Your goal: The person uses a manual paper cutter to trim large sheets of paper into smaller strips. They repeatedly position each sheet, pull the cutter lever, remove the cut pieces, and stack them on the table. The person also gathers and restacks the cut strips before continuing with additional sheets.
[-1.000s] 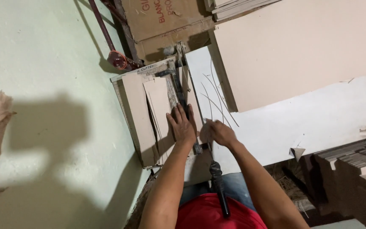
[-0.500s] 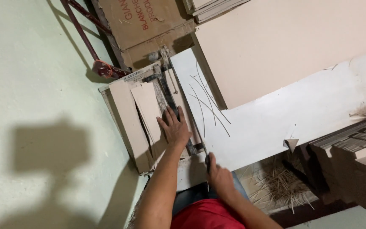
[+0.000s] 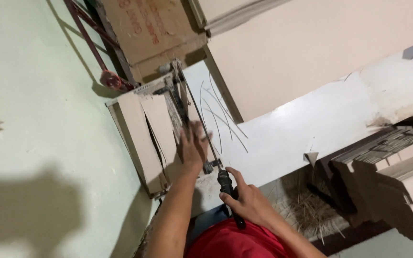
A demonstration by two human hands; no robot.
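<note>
A lever paper cutter (image 3: 135,138) stands on the white table edge, with beige card sheets (image 3: 161,126) lying on its bed. My left hand (image 3: 193,145) presses flat on the card next to the blade line, fingers spread. My right hand (image 3: 248,198) is closed around the black grip of the cutter's lever handle (image 3: 228,188), which is lifted and runs up toward the pivot at the far end. Several thin curved card strips (image 3: 221,119) lie on the white surface just right of the blade.
A large beige board (image 3: 321,52) covers the table (image 3: 321,129) to the right. A brown cardboard box (image 3: 144,28) and a red metal stand (image 3: 108,76) sit behind the cutter. Stacked card pieces (image 3: 388,148) lie at right; straw-like trimmings (image 3: 307,210) litter the floor.
My right hand left the card, dropped back to the lever grip and has raised it. My left hand stayed pressed on the card. The view shifted left and down.
</note>
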